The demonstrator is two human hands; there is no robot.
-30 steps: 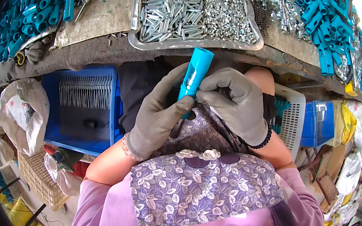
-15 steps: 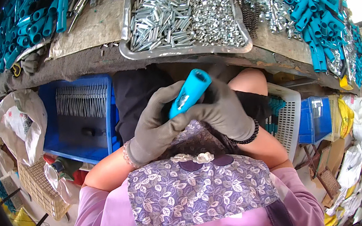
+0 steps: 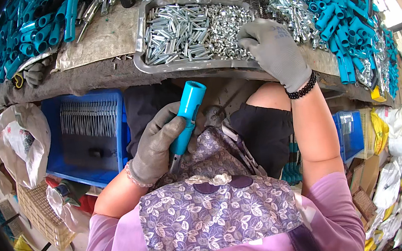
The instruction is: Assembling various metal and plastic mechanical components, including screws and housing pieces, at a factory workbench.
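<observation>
Now the right hand (image 3: 274,51) has let go of the turquoise plastic handle (image 3: 186,120) and reaches up to one o'clock, gloved fingers curled down into the shallow metal tray (image 3: 153,63) of shiny pins and nuts. Nearer, at centre, the grey-gloved left hand (image 3: 156,146) alone grips the smooth tubular handle, tilted, open end up. Farther off, more turquoise handles (image 3: 341,3) are heaped at two o'clock.

Probably an assembly workshop: a worn bench (image 3: 94,73) heaped with turquoise plastic handles (image 3: 341,3), a metal tray (image 3: 153,63) of small metal parts.

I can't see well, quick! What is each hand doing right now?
Left hand: closed around a blue tube handle.
Right hand: fingers down in the metal tray of small silver parts; grip cannot be told.
</observation>
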